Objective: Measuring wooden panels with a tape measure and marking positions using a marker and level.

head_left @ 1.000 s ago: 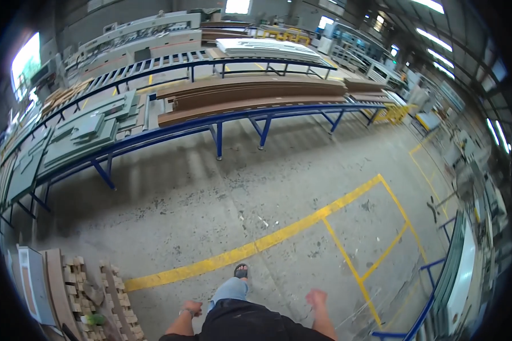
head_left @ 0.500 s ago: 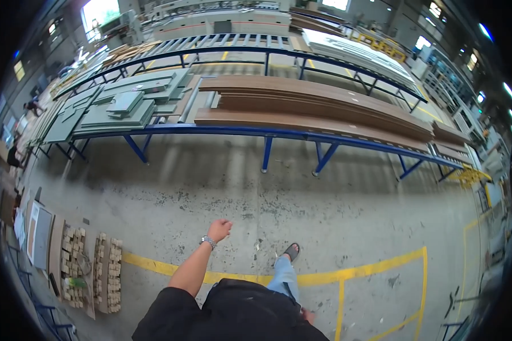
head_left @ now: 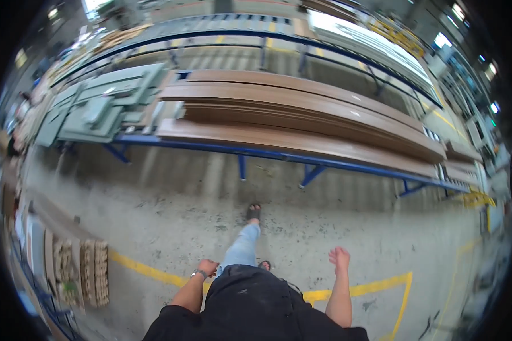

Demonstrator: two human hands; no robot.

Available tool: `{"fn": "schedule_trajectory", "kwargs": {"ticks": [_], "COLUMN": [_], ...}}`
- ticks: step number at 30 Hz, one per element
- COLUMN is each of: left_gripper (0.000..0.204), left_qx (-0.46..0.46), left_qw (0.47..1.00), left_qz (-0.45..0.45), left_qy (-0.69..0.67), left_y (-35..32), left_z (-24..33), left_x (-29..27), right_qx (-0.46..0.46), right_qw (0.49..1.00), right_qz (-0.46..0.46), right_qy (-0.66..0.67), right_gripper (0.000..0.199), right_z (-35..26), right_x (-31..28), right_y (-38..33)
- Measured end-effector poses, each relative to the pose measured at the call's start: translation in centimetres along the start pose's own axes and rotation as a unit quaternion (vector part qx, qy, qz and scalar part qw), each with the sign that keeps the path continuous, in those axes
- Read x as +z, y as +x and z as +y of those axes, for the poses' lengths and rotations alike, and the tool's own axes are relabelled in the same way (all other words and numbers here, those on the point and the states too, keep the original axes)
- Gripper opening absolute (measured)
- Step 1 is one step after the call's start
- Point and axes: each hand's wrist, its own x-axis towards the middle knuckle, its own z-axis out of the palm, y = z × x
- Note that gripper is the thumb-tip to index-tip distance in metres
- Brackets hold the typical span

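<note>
Long brown wooden boards (head_left: 301,122) lie stacked lengthwise on a blue steel rack (head_left: 279,156) that runs across the far side of a grey concrete floor (head_left: 335,221). At the left end of the rack lies a heap of grey-green flat panels (head_left: 94,111). Beyond it, more blue racking carries pale sheets along the far wall of a large workshop hall. A yellow painted line (head_left: 153,273) crosses the floor near the person's feet and turns a corner at the lower right. By the floor's left edge lie low bundles of short pale wood pieces (head_left: 88,270).

The person stands well apart from the rack, one leg in light blue jeans stepping toward it. The left hand (head_left: 207,267), with a watch at the wrist, hangs beside the hip, fingers loosely curled and holding nothing. The right hand (head_left: 339,258) is raised slightly over the floor, fingers loosely together, empty and touching nothing.
</note>
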Motion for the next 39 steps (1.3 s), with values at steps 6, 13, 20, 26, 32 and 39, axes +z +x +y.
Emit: {"fn": "schedule_trajectory", "kwargs": {"ticks": [6, 13, 20, 26, 32, 39], "left_gripper": [0.026, 0.02, 0.025, 0.033, 0.029, 0.029], "left_qx": [0.019, 0.148, 0.181, 0.093, 0.411, 0.106], "left_qw": [0.959, 0.968, 0.94, 0.972, 0.822, 0.988], "left_qz": [-0.005, 0.0, 0.048, 0.088, 0.192, 0.09], "left_qy": [-0.283, -0.205, -0.285, -0.195, 0.344, -0.067], "left_y": [12.7, 20.4, 20.3, 20.4, 17.9, 12.4], "left_z": [14.5, 35.8, 47.4, 45.6, 49.4, 61.0], "left_x": [-1.4, -6.5, -8.6, -2.2, 6.2, 10.0], "right_qx": [0.084, 0.202, 0.189, 0.118, 0.105, 0.078], "right_qw": [0.994, 0.978, 0.981, 0.993, 0.991, 0.993], "right_qz": [-0.039, 0.039, 0.032, -0.012, -0.03, 0.026], "right_qy": [-0.061, -0.044, -0.043, -0.016, -0.082, -0.084], "right_gripper": [0.032, 0.032, 0.032, 0.029, 0.025, 0.021], "right_z": [-2.3, -9.5, -14.6, -21.9, -24.5, -32.4], "right_x": [4.4, 5.9, 5.4, 5.7, 1.0, -4.5], "right_y": [4.7, 4.7, 16.4, 29.4, 41.9, 50.5]}}
